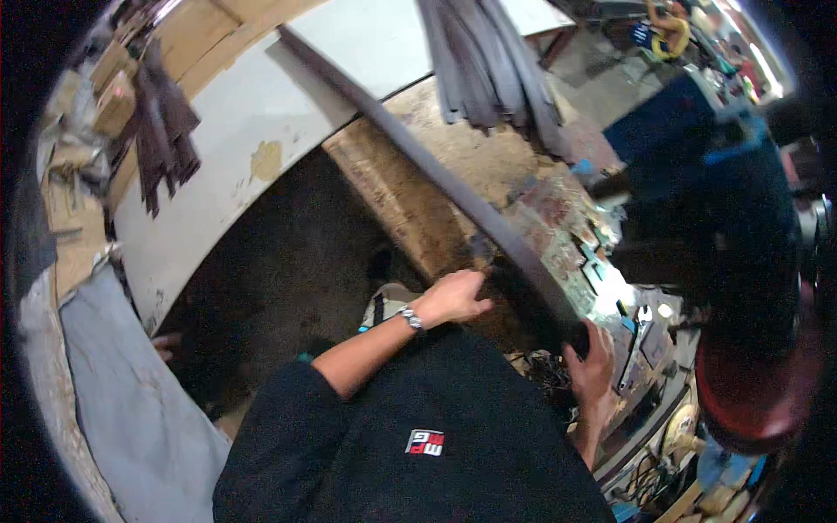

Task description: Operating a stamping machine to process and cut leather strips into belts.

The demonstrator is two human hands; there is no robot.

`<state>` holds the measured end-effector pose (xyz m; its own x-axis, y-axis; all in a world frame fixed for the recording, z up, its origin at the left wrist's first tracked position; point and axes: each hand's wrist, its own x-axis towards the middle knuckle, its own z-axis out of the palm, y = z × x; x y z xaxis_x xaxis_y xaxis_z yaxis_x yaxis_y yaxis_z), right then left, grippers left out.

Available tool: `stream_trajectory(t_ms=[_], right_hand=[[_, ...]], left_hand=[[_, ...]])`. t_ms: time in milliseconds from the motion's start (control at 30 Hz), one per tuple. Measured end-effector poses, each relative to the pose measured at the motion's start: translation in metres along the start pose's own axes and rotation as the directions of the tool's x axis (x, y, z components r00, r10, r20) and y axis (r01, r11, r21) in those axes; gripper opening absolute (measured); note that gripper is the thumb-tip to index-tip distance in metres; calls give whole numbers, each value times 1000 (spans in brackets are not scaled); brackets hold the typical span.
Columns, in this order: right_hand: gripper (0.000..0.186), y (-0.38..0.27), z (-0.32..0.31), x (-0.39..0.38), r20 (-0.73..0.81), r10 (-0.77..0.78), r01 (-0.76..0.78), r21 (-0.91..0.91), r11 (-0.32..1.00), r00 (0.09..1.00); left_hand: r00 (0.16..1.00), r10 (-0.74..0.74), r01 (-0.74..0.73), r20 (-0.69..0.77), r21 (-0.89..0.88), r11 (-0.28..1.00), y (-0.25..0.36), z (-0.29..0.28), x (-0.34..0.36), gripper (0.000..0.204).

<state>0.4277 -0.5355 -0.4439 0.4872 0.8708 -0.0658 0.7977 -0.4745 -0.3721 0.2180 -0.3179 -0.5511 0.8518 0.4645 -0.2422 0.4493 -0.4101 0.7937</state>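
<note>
A long, flat, dark brown strip [418,157], like leather, runs diagonally from the white table at the far left over a worn wooden bench toward me. Its near end reaches my right hand [595,362], whose thumb and fingers close around that end. My left hand [453,296], with a watch at the wrist, hovers beside the strip near the bench's front edge. Its fingers are loosely curled, the thumb stands apart from them, and nothing shows between them. A bunch of similar strips [493,65] hangs over the white table's edge onto the bench.
A dark machine with a red rounded part [758,392] stands at the right. A wrench [641,336] lies among tools near my right hand. More brown strips [161,122] hang at the left above a grey cloth [139,392]. A person [667,35] sits in the far right background.
</note>
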Motion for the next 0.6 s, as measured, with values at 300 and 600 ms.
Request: stream_trajectory(t_ms=[300, 600], right_hand=[[44, 2, 2, -24, -250, 83, -15, 263, 965, 965], [50, 16, 0, -54, -168, 446, -365, 362, 858, 879]], left_hand=[[945, 247, -251, -213, 8, 968, 81, -80, 6, 24], [759, 617, -646, 205, 346, 680, 85, -90, 68, 46]])
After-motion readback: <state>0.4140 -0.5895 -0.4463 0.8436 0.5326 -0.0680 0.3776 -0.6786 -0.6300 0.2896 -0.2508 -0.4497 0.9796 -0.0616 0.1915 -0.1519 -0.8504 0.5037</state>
